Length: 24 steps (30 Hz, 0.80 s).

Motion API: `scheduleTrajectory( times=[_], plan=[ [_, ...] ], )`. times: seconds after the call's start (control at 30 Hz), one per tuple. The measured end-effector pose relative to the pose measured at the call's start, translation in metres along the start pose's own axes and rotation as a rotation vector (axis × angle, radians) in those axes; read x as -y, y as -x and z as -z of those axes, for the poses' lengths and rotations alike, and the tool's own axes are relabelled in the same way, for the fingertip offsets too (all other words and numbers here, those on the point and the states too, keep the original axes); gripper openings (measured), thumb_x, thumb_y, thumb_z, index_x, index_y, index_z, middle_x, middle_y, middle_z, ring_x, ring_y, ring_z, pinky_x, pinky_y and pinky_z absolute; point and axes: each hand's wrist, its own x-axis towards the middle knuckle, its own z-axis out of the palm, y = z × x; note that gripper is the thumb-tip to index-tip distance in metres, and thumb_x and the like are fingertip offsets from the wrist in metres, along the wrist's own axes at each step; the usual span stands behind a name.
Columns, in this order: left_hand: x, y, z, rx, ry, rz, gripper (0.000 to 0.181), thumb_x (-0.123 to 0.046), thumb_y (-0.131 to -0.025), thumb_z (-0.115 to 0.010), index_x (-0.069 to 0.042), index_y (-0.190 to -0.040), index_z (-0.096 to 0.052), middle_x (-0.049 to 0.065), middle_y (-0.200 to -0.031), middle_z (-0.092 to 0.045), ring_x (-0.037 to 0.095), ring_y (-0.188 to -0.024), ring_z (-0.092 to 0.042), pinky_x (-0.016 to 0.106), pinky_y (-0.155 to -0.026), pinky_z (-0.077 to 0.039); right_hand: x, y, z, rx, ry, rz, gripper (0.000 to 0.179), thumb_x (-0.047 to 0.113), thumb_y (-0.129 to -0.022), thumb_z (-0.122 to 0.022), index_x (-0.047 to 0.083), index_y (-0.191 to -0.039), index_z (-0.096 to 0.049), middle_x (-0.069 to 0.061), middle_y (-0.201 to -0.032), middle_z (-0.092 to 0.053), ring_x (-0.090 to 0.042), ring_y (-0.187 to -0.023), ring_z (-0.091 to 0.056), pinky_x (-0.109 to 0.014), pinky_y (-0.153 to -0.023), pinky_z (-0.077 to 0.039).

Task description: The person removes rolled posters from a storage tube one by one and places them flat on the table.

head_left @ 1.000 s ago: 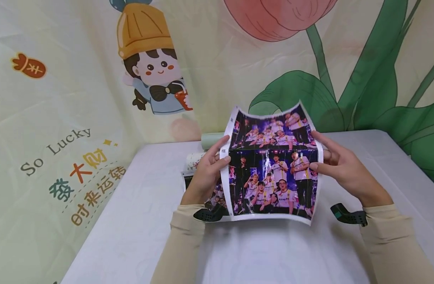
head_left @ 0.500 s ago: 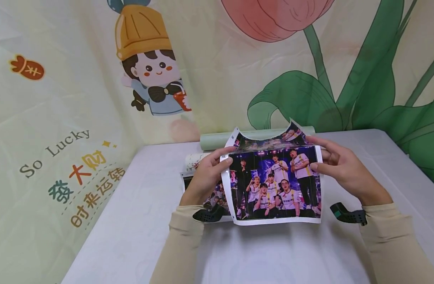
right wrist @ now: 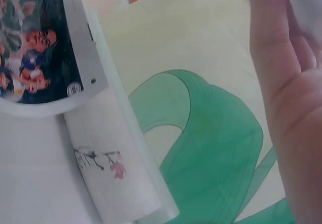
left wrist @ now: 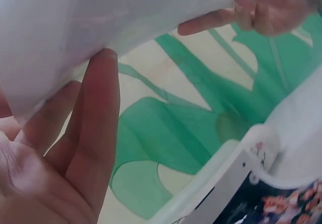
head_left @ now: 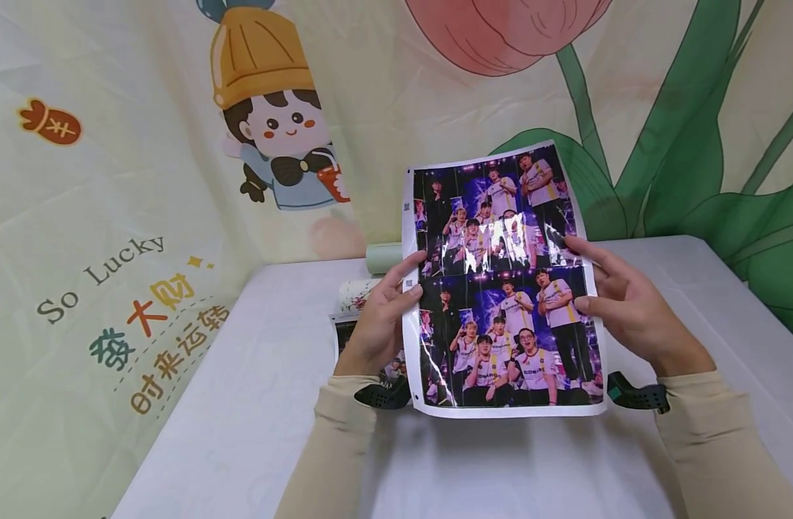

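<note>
A glossy photo sheet (head_left: 507,346) is held up above the table in the head view. It carries the same group picture twice, one over the other, inside a white border. My left hand (head_left: 383,317) pinches its left edge, thumb in front. In the left wrist view, fingers of that left hand (left wrist: 95,133) support the sheet's pale back (left wrist: 65,27). On the opposite edge, my right hand (head_left: 636,310) pinches the sheet with its thumb in front. The right wrist view has that right hand (right wrist: 287,83) at its right side, its fingertips cut off.
Behind my left hand, another dark printed sheet (head_left: 343,333) lies on the white table (head_left: 254,404). Beyond it are a white floral roll (head_left: 356,294) and a pale green roll (head_left: 383,258). A printed cloth (head_left: 396,130) hangs behind the table.
The sheet's upper half first folded back and down, then swung up, so the sheet now stands nearly flat with both pictures showing. Both hands have kept their hold at its sides.
</note>
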Motion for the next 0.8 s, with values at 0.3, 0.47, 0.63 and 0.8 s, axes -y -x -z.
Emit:
scheduleTrajectory(
  times=[0.3,0.47,0.63,0.8],
  plan=[
    [-0.007,0.002,-0.006,0.030,-0.041,-0.025,0.064,0.005,-0.093,-0.042,-0.028,-0.146,-0.026,0.008,-0.146,-0.031,0.033,-0.123,-0.044,0.042,-0.094,-0.042,0.002,0.002,-0.001,0.038,-0.062,0.031,0.073,-0.014,-0.090,-0.043,0.017,-0.149,-0.014,-0.017,-0.147,-0.023,-0.025,-0.119,-0.050,-0.042,-0.084,-0.048],
    [-0.006,0.001,-0.004,0.042,0.019,-0.036,0.072,0.012,-0.088,-0.041,-0.025,-0.147,-0.025,0.006,-0.149,-0.026,0.032,-0.123,-0.044,0.041,-0.095,-0.042,0.002,0.001,0.000,0.067,-0.093,0.014,0.084,-0.017,-0.088,-0.044,0.025,-0.150,-0.005,-0.017,-0.149,-0.020,-0.027,-0.119,-0.050,-0.044,-0.085,-0.048],
    [-0.008,0.003,-0.005,0.104,0.122,-0.042,0.072,0.012,-0.089,-0.035,-0.026,-0.148,-0.021,0.015,-0.147,-0.030,0.028,-0.106,-0.058,0.041,-0.086,-0.047,0.002,0.001,0.001,0.102,-0.130,-0.033,0.092,-0.018,-0.087,-0.044,0.033,-0.149,0.001,-0.017,-0.151,-0.016,-0.029,-0.120,-0.049,-0.050,-0.084,-0.047],
    [-0.012,0.005,-0.006,0.100,0.111,-0.044,0.086,0.020,-0.080,-0.033,-0.032,-0.148,-0.019,0.013,-0.149,-0.025,0.032,-0.119,-0.048,0.043,-0.089,-0.046,0.005,0.001,-0.001,0.135,-0.123,-0.069,0.096,-0.020,-0.085,-0.044,0.035,-0.148,0.002,-0.016,-0.151,-0.015,-0.031,-0.121,-0.047,-0.054,-0.084,-0.045]
  ],
)
